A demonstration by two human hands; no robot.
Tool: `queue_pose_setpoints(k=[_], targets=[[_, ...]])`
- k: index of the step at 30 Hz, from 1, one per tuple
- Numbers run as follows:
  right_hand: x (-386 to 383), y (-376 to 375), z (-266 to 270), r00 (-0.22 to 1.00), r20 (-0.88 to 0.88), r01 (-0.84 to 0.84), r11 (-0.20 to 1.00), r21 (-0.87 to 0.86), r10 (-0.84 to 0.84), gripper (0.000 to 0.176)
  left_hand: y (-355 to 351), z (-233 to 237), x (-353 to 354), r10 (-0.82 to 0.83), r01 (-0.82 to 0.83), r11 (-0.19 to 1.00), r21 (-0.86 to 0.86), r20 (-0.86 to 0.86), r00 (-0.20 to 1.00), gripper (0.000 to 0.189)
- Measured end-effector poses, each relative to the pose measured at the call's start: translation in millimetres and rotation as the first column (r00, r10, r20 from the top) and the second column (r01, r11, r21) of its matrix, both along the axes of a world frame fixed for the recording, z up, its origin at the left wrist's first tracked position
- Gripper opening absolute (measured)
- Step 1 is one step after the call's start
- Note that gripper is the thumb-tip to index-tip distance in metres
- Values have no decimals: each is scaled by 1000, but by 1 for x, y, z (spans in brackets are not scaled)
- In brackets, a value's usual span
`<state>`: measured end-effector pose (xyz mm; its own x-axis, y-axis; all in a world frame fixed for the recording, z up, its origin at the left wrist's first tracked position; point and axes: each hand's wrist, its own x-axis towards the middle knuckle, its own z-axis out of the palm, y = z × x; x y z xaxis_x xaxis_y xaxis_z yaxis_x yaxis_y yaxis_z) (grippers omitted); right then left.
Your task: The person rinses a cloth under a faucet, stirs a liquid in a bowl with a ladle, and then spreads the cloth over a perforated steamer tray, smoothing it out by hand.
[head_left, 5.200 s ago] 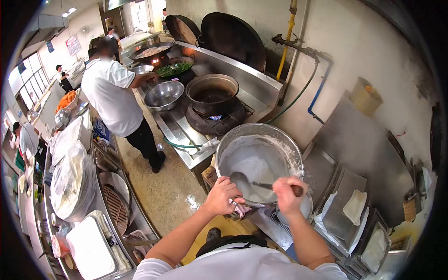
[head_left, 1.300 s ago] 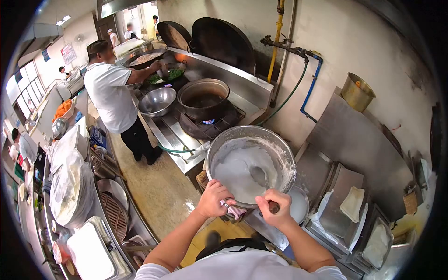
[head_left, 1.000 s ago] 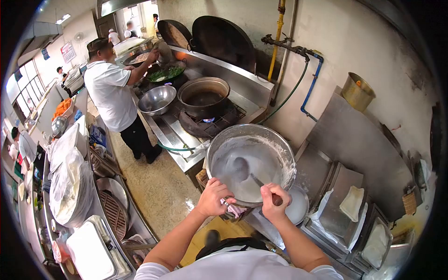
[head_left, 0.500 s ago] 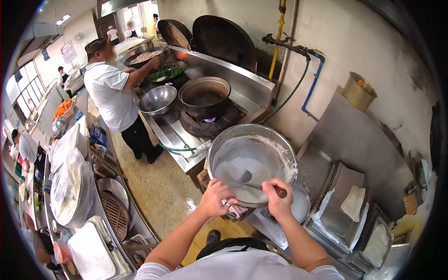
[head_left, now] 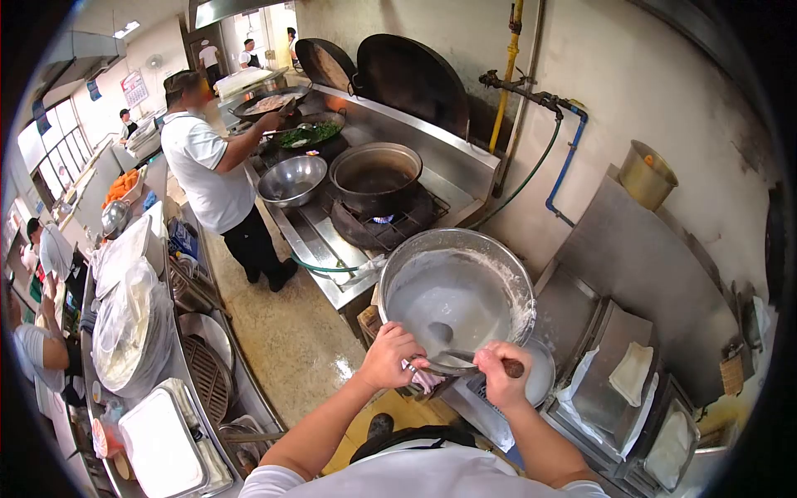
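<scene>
A large metal bowl (head_left: 521,292) holds a pale, milky liquid (head_left: 448,299), with white powder caked on its inner wall. My left hand (head_left: 390,357), a ring on one finger, is closed around the bowl's near rim at the left. In my right hand (head_left: 501,372) is a ladle (head_left: 441,333) with a brown handle, gripped near the handle's end above the near rim. The ladle's head lies low in the liquid, close to the bowl's near side. A pinkish cloth (head_left: 427,380) shows under the rim beside my left hand.
Beyond the bowl, a big pot (head_left: 375,178) stands over a lit burner (head_left: 383,220). A steel bowl (head_left: 292,180) sits to its left. A co-worker (head_left: 203,162) holds a utensil over a wok of greens (head_left: 309,135). Trays (head_left: 610,373) are at my right, a loaded counter (head_left: 184,290) at my left.
The ladle's head has moved toward the bowl's near side, and my right hand has come slightly nearer to me. My left hand keeps its grip on the rim. The whole view has shifted slightly.
</scene>
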<state>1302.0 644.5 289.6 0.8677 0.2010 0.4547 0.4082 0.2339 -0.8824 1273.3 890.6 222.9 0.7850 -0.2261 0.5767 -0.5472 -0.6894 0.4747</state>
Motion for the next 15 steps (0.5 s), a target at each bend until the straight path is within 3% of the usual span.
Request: queue_pose_setpoints(k=[4, 7, 10, 13, 15], targets=[[14, 6, -24, 945, 328, 55, 985, -165, 3, 29, 1, -3, 0, 7, -7, 1000, 4, 3, 1000, 16], [12, -8, -15, 937, 328, 27, 910, -414, 122, 31, 2, -4, -1, 6, -5, 1000, 10, -10, 1000, 16], [-2, -14, 27, 953, 264, 4, 865, -502, 149, 33, 0, -3, -1, 6, -6, 1000, 11, -17, 1000, 16], [-8, -11, 37, 983, 156, -53, 967, -251, 94, 32, -1, 0, -2, 13, -13, 1000, 14, -16, 1000, 16], [0, -8, 10, 988, 151, -11, 986, -164, 36, 30, -2, -1, -2, 17, -17, 1000, 18, -11, 1000, 16]])
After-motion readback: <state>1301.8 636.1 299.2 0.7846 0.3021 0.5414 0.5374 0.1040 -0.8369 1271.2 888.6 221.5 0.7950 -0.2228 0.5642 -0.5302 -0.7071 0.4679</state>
